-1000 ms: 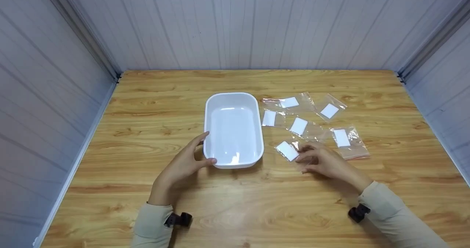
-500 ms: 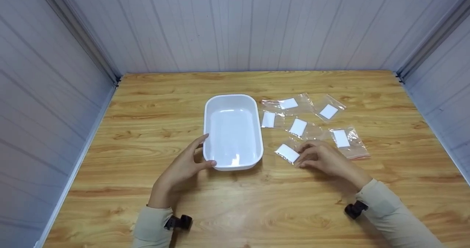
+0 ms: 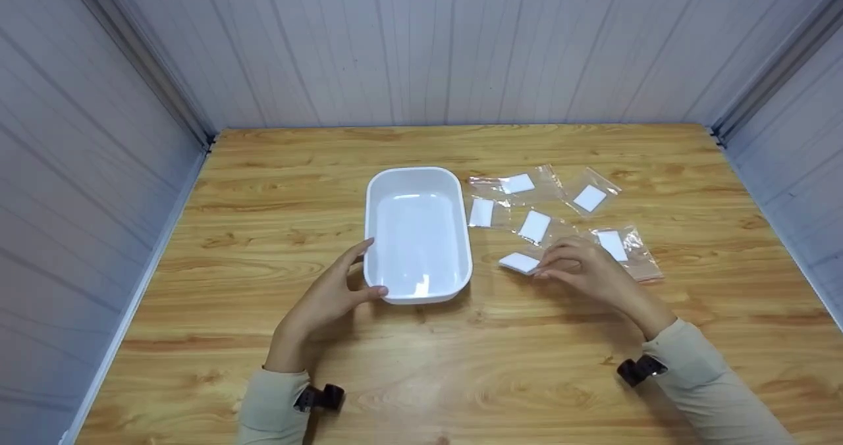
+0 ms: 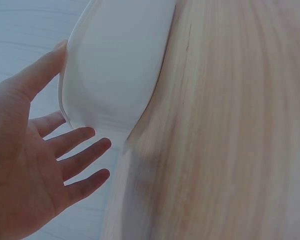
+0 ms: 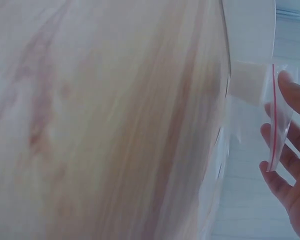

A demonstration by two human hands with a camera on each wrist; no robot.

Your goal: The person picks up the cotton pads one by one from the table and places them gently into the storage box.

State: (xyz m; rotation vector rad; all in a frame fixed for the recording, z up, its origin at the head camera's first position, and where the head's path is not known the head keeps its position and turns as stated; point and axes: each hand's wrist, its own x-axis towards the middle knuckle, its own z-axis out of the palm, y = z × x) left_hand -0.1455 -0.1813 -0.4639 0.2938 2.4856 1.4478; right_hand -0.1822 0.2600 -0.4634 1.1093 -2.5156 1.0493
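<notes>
A white rectangular tray [image 3: 418, 241] stands on the table. My left hand [image 3: 326, 297] touches its near left corner, thumb on the near rim and a fingertip on the left rim. In the left wrist view the other fingers are spread and fairly straight beside the tray. To the tray's right, my right hand [image 3: 586, 267] pinches a small clear zip bag [image 5: 275, 120] with a red seal line, between thumb and fingers. A flat white piece [image 3: 519, 262] inside the bag is tilted, pointing toward the tray. Part of the bag is hidden behind the fingers.
Several similar clear zip bags with white pieces lie right of the tray, among them a far one [image 3: 518, 183], a far right one [image 3: 591, 198] and a right one [image 3: 614, 245]. Pale panel walls [image 3: 421, 50] border the wooden table [image 3: 428, 366].
My right hand has closed on the near zip bag's edge and moved slightly away from me, tilting the bag up. My left hand and the tray stay in place.
</notes>
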